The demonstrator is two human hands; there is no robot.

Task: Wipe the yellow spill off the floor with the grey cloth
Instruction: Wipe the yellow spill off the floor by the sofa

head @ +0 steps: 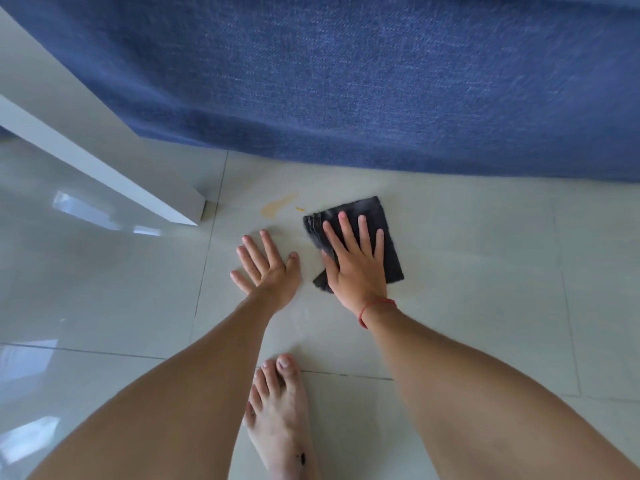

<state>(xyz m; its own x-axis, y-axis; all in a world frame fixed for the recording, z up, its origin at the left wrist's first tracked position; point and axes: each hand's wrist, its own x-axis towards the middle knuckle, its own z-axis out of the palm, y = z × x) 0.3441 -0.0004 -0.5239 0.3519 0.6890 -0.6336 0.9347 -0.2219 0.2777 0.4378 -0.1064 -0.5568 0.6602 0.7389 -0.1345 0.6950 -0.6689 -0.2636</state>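
- The grey cloth (360, 233), dark and folded, lies flat on the floor right of centre in the frame, with the right hand (353, 261) laid palm-down on top of it, fingers spread and pressed flat; the cloth's upper and right edges stick out past the fingers.
- The yellow spill (277, 206), a pale smear with a small brighter fleck just to its right, sits up and to the left of the cloth, near but apart from its upper left corner.
- The left hand (266, 265) rests flat on the bare tile just left of the cloth, fingers splayed, holding nothing; the spill lies above its fingertips.
- A red string bracelet (375, 306) circles the right wrist.
- One bare foot (280, 410) stands at the lower centre, between the two forearms.
- A white furniture leg (138, 188) slants in from the upper left, its foot ending just left of the spill.
- A blue fabric surface (381, 81) fills the top of the frame; its lower edge comes down near the floor just above spill and cloth.
- The floor (485, 271) is glossy pale tile with thin grout lines, catching window glare at the left.
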